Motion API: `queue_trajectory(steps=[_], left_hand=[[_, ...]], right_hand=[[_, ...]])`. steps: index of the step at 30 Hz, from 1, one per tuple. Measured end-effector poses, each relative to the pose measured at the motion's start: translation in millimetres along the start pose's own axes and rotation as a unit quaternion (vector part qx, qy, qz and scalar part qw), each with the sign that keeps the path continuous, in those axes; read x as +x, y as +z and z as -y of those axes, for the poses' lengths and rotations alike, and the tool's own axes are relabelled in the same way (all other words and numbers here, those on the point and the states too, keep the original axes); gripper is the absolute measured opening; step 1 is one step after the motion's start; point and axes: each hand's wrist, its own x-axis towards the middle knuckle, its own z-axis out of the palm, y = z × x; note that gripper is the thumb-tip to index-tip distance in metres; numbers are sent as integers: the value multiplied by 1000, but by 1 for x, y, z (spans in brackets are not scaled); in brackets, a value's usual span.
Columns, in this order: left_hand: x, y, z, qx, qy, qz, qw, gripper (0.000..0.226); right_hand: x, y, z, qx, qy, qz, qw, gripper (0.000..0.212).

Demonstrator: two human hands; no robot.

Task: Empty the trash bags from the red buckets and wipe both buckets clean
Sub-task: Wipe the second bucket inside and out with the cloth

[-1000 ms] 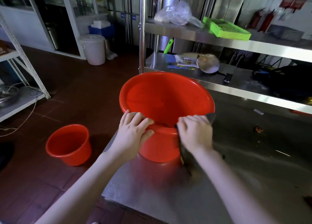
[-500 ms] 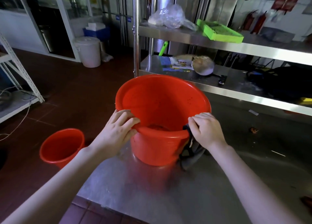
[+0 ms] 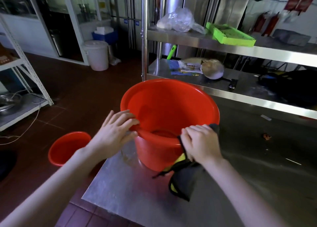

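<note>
**Two buckets, one under the cloth**

Two red buckets are in view, neither with a trash bag in it. The large bucket [image 3: 169, 117] stands upright near the front left corner of the steel desk [image 3: 137, 201]; the small bucket [image 3: 67, 148] sits on the tiled floor [image 3: 72, 93] below and to the left, untouched.

The right hand [image 3: 200, 144] has its fingers [image 3: 192, 132] closed on a dark cloth [image 3: 183, 180] with yellow trim, pressing it over the near rim while the rest hangs down the outer wall. A second ago that hand was further left along the rim, so the cloth has travelled rightward round the edge. The left hand [image 3: 116, 132] has moved too: its fingers [image 3: 127, 118], earlier curled over the rim, now lie spread and loose against the near-left edge, blurred, holding nothing firmly.

By my reading the rim wipe of the large bucket is well along, with the left hand probably re-setting to turn or steady it. The small bucket's cleaning seems not yet begun.

Behind stands a steel shelf [image 3: 197, 40] carrying a green tray [image 3: 229, 35] and a clear plastic bag [image 3: 176, 19].
</note>
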Motion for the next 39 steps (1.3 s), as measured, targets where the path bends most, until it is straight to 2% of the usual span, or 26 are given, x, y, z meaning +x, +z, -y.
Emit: queue_trajectory(steps=[3,7,11,15,20,25,28,30,34,39], left_hand=[[0,3,10,5,18,13,1000,59],[4,22,-18,0,18,-53,998,54],[4,31,-34,-13,-3,-85,996,51],[-5,35,-46,-35,-28,-96,994,56],[-13,31,-42,-42,-23,-72,996,49],[-14,30,-65,-31,-14,-86,996,45],[-17,31,-77,-12,-30,-106,994,37],[-20,30,-81,-3,-45,-104,994,36],[-34,26,-85,26,-62,-80,995,42],[-52,0,-25,24,-15,-17,999,55]], right_hand=[[2,-8,-42,46,-8,20,999,41],[3,-8,-50,75,79,-11,994,43],[-9,12,20,-21,100,-66,993,35],[-1,25,83,-45,83,-45,994,36],[-8,-1,27,-25,10,-5,1000,36],[-19,-20,-36,26,38,31,998,44],[-26,-14,-13,-5,96,-16,995,41],[-27,-4,23,-28,97,-36,994,37],[-18,15,94,-53,79,-24,995,36],[-18,10,85,-37,31,-12,999,36]])
